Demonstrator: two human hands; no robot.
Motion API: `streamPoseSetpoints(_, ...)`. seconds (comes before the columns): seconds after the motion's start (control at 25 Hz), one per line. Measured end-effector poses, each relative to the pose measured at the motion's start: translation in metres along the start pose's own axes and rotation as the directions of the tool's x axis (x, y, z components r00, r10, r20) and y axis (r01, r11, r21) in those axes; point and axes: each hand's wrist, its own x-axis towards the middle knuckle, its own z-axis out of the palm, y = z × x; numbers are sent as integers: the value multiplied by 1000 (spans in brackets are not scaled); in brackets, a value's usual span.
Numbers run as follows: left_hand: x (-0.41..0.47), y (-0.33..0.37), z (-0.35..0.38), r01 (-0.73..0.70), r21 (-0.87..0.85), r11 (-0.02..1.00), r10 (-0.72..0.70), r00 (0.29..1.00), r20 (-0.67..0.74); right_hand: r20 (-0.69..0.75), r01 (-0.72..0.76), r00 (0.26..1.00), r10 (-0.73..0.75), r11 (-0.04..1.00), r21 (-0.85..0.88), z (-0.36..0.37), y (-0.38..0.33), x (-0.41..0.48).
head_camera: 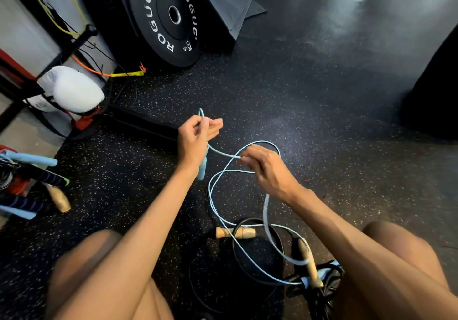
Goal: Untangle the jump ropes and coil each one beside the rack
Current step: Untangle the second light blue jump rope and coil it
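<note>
I record left hand (195, 137) gripping the blue rope handle (201, 171), right hand (266, 169) pinching its cord (223, 152) at the fingertips

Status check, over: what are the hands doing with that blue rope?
Left hand grips the blue rope by its handle. Right hand pinches the cord. Lower loops lie across a black rope with wooden handles, tangle not yet cleared.

A single head view looks steeply down from close above both hands, over the knees to the floor (297, 91)
</note>
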Motion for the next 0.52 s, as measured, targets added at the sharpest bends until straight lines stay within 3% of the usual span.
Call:
streamPoseSetpoints(0.2, -10, 1, 14, 114, 217, 969, -166, 957, 238, -191, -56, 979, 68, 996, 65, -13, -9, 2)
streamPoseSetpoints(0.32, -20, 6, 23, 207, 291, 934, -322, 841, 435, -273, -125, 950, 149, 987, 103, -18, -4, 4)
streamPoseSetpoints(0.44, -23, 12, 25, 338, 195, 921, -386, 706, 594, -310, -229, 911, 271, 959, 165, -23, 3, 8)
streamPoseSetpoints(0.52, -22, 16, 24, 408, 125, 905, -384, 652, 653, -309, -265, 890, 337, 931, 252, -27, 5, 9)
